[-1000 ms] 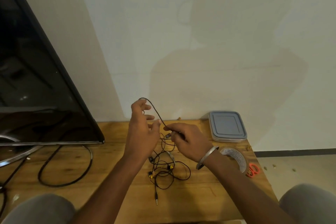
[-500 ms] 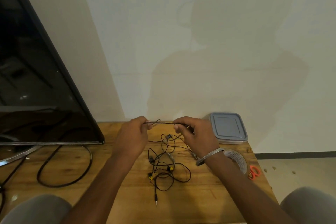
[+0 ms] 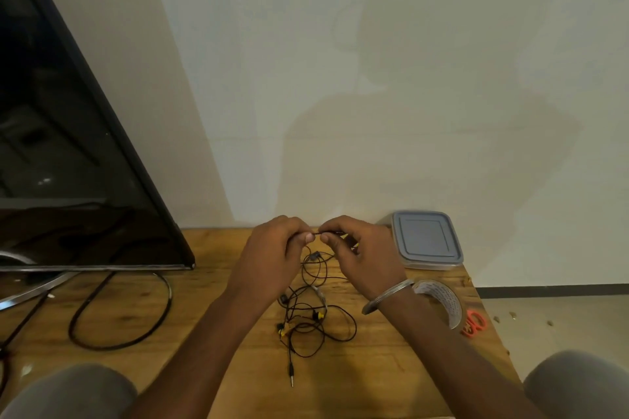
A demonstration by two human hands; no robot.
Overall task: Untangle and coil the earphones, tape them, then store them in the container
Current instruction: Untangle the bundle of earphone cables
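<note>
Black earphones (image 3: 315, 320) with yellow buds lie tangled on the wooden table (image 3: 238, 367), their jack pointing toward me. My left hand (image 3: 272, 258) and my right hand (image 3: 360, 255) are raised above the tangle, close together, each pinching the same short stretch of black cable between thumb and fingers. A loop of cable hangs from them down to the pile. A clear container (image 3: 425, 240) with a grey lid on sits at the back right. A roll of tape (image 3: 442, 299) lies by my right wrist, partly hidden by my arm.
Orange-handled scissors (image 3: 474, 323) lie at the table's right edge. A black TV (image 3: 68, 163) on a metal stand fills the left, with a thick black cord (image 3: 119, 316) looped on the table. A white wall stands behind. My knees show at both bottom corners.
My left hand came down from a raised position to my right hand's level. The hands then moved closer together, so the cable stretch between them is now very short.
</note>
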